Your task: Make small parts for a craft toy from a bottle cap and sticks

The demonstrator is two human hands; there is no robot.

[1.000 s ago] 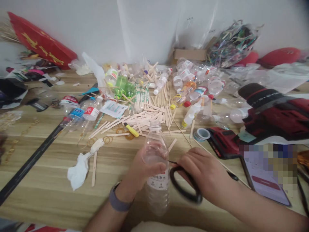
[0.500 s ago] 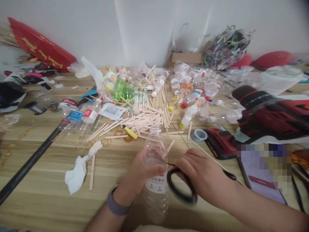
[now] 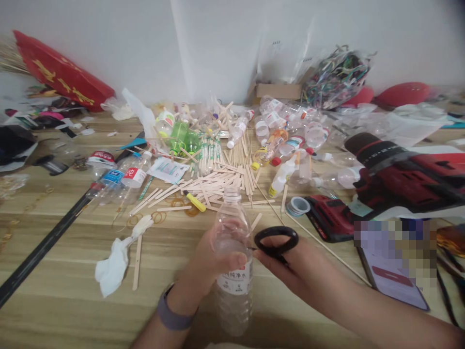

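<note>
A clear plastic bottle (image 3: 234, 283) with a white label stands upright and uncapped at the lower middle. My left hand (image 3: 218, 257) is wrapped round its upper half, thumb across the front. My right hand (image 3: 292, 261) grips black-handled scissors (image 3: 276, 241) to the right of the bottle. One handle loop points up, and the thin metal tip meets the bottle's right side just above the label. Whether the tip goes through the plastic cannot be made out.
Wooden sticks (image 3: 214, 184) lie spread behind the bottle, with a yellow cutter (image 3: 195, 200) beside them. Many plastic bottles (image 3: 290, 145) are heaped further back. At the right are a red-black drill (image 3: 403, 169) and a phone (image 3: 394, 281); a crumpled tissue (image 3: 112, 266) lies left.
My right hand has turned, swinging the scissors' loop from below the hand up to above it. My left hand still holds the bottle in nearly the same place.
</note>
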